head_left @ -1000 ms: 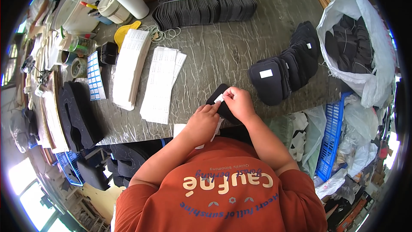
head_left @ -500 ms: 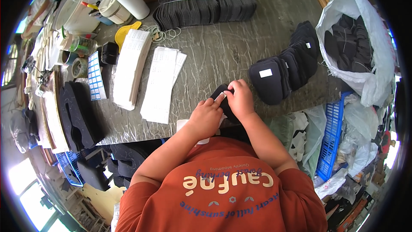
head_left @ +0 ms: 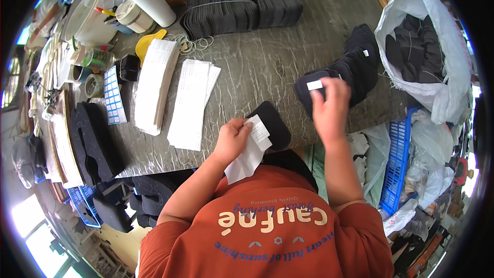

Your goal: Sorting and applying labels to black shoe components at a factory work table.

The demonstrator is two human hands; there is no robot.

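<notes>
Fingers of the left hand (head_left: pixel 232 139) are curled shut in a grip on a white sticker sheet (head_left: pixel 250 150), which hangs from the fist toward the person's orange shirt (head_left: pixel 267 226). Just beside that hand, a black foam insole (head_left: pixel 272 123) lies flat at the near edge of the grey surface (head_left: pixel 257 62), partly overlapped by the top of the sheet. The right hand (head_left: pixel 329 107) is raised over the row of black insoles (head_left: pixel 350 69) to the right, its fingertips pinched closed on a small white label (head_left: pixel 314 85) that sits against the nearest insole of that row.

Farther left on the surface lie 2 stacks of white printed slips (head_left: pixel 193 104), side by side, with a blue-and-white label sheet (head_left: pixel 114 95) beyond them and thick black foam pieces (head_left: pixel 95 141) at the left edge. At the far side, a long banded bundle of dark insoles (head_left: pixel 242 10) rests near a white cylindrical cup (head_left: pixel 150 0), a yellow scoop-shaped object (head_left: pixel 146 44) and a loose heap of rubber bands (head_left: pixel 193 44). To the right, off the surface, a white woven sack (head_left: pixel 442 87) stands open with more black insoles inside, and a blue plastic crate (head_left: pixel 399 170) stands on edge below it.
</notes>
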